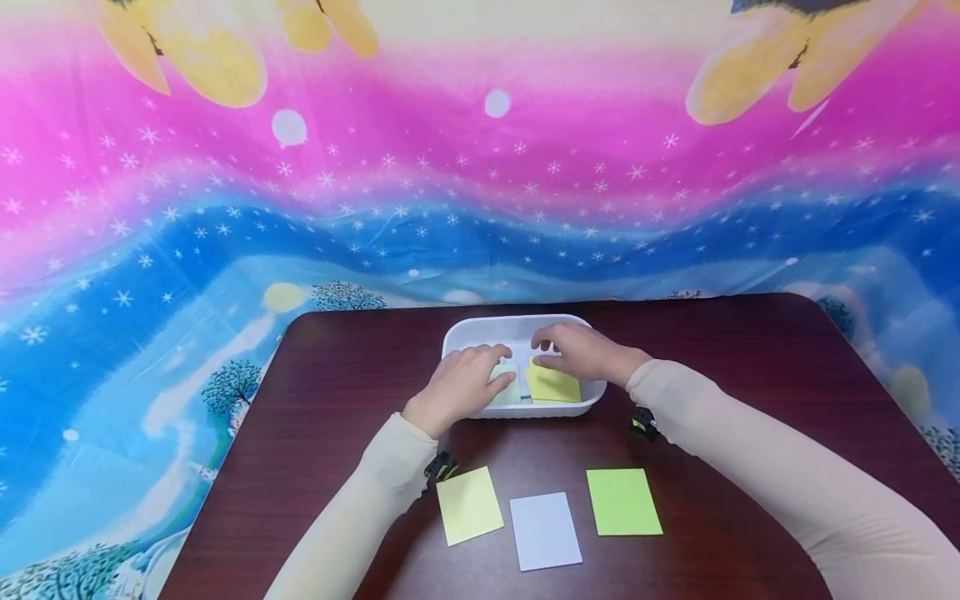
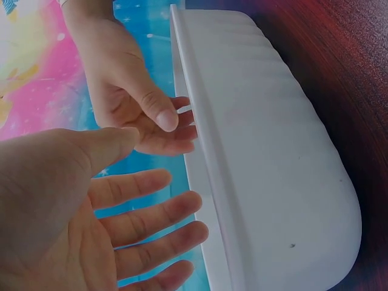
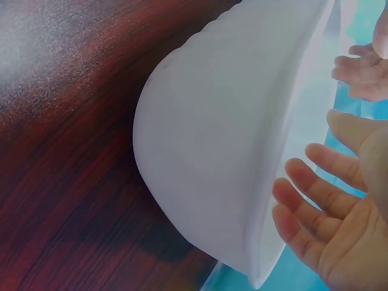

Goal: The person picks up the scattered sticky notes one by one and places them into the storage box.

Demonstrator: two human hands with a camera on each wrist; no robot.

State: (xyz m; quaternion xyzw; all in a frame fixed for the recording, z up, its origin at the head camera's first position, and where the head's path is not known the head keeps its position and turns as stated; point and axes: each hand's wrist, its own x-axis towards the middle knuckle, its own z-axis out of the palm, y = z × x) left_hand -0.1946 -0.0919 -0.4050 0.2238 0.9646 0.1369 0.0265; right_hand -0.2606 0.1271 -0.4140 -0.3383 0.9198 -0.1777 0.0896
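A white tub (image 1: 551, 410) with rounded corners and a ribbed lower edge sits near the far side of the dark red-brown table (image 1: 352, 367), mouth upward, its long axis running left to right. Inside are a pale green pad (image 1: 510, 392) and a yellow pad (image 1: 553, 387). The left hand (image 1: 463, 382) and right hand (image 1: 583, 350) hover above, fingers loosely spread.

1. Head view: pale pad (image 1: 512, 393) partly covered by left hand (image 1: 465, 379); yellow pad (image 1: 555, 387) partly covered by right hand (image 1: 583, 350). Fingertip contact can't be told.
2. Wrist views: tray (image 2: 279, 151) floor hidden by its own wall. Tray cut off at bottom in left wrist, at top in right wrist.
3. Speck (image 2: 292, 245) on wall too small to be identified.
4. Table (image 1: 337, 367) and sleeves (image 1: 787, 475) cut off in head view.
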